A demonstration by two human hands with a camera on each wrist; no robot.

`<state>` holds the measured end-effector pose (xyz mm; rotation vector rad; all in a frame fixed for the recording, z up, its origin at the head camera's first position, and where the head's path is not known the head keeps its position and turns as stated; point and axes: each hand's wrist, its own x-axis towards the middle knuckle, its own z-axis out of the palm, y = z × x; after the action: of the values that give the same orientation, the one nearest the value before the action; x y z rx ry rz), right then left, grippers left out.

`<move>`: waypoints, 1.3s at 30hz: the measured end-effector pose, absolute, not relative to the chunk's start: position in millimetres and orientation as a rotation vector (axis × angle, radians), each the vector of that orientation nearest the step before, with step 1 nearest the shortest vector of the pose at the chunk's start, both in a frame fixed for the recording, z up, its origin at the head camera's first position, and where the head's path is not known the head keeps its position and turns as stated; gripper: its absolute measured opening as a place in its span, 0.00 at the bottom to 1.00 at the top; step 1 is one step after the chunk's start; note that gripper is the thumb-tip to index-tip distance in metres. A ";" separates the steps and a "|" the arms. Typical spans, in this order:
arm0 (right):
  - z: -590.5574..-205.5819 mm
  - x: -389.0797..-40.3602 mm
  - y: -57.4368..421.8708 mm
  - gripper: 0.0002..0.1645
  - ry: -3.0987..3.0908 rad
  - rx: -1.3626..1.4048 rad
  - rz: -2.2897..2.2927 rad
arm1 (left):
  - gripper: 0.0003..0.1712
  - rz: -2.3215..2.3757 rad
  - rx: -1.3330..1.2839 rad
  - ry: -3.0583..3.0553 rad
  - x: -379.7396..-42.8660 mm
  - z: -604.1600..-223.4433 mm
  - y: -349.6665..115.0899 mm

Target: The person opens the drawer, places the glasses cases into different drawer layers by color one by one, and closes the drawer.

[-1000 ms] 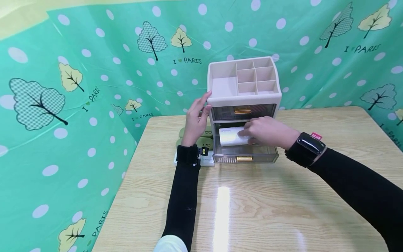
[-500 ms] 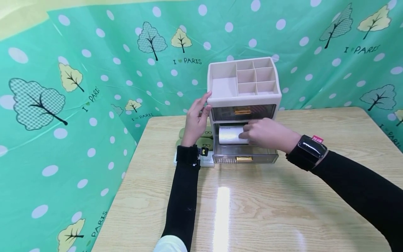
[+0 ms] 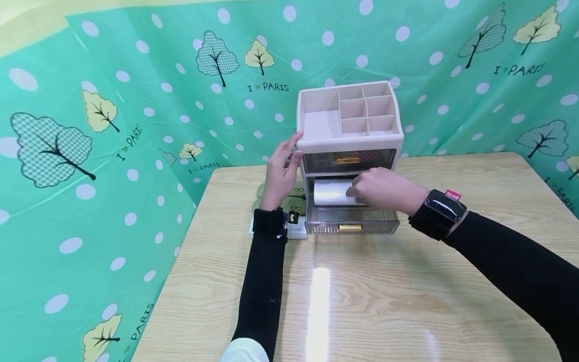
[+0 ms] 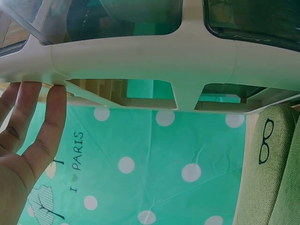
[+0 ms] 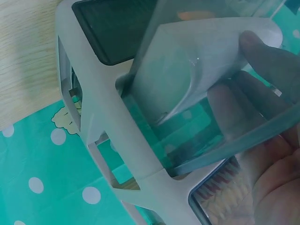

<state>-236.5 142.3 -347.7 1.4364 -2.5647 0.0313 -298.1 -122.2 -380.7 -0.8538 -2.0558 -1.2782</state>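
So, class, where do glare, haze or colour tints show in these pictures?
Head view: a bright glare streak on the table; left wrist view: greenish tint on the organizer; right wrist view: haze where the see-through drawer overlaps the white case.

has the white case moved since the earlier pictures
Yes, slightly: the white case has shifted back, away from the lower gold handle, in the head view.

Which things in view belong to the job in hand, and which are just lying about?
In use, as far as I can judge:
white case, pinched by the right hand
open lower drawer, with the case in it
organizer, touched by the left hand

Apparently just lying about:
two green cases, left of the organizer
white lettered item, nearer the person
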 end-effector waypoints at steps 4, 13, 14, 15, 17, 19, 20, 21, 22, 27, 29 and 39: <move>-347.1 -238.6 142.3 0.12 -2.618 1.399 0.014 | 0.26 -1.270 -0.854 -2.058 -298.3 -380.7 -122.5; -348.4 -242.3 144.2 0.09 -2.577 1.401 -0.074 | 0.26 -1.259 -0.857 -2.058 -298.0 -380.3 -122.4; -348.3 -242.7 143.9 0.08 -2.572 1.403 -0.090 | 0.26 -1.258 -0.858 -2.057 -297.9 -380.2 -122.3; -347.8 -242.8 143.3 0.08 -2.567 1.405 -0.102 | 0.26 -1.260 -0.858 -2.056 -297.9 -380.0 -122.2; -346.8 -242.9 142.2 0.08 -2.561 1.406 -0.137 | 0.26 -1.265 -0.855 -2.057 -297.9 -380.4 -122.4; -345.5 -242.7 141.1 0.09 -2.565 1.398 -0.173 | 0.26 -1.272 -0.853 -2.059 -298.1 -380.6 -122.4; -345.2 -242.5 140.9 0.09 -2.568 1.394 -0.186 | 0.26 -1.275 -0.851 -2.060 -298.4 -380.9 -122.5; -344.5 -242.2 140.4 0.09 -2.569 1.390 -0.196 | 0.26 -1.278 -0.850 -2.062 -298.4 -380.9 -122.6; -344.5 -242.1 140.4 0.09 -2.571 1.387 -0.203 | 0.26 -1.280 -0.849 -2.062 -298.5 -381.0 -122.7; -346.0 -241.7 140.6 0.08 -2.558 1.370 -0.192 | 0.25 -1.281 -0.850 -2.066 -297.9 -379.7 -122.8; -346.7 -241.2 141.2 0.08 -2.550 1.367 -0.179 | 0.26 -1.281 -0.852 -2.068 -297.3 -379.2 -122.9; -347.8 -238.4 143.9 0.08 -2.563 1.364 -0.104 | 0.31 -1.298 -0.852 -2.076 -297.6 -380.7 -124.1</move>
<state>-238.4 143.9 -347.8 1.3643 -2.5631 -0.1044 -297.6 -124.1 -380.7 -0.8519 -2.0755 -1.2984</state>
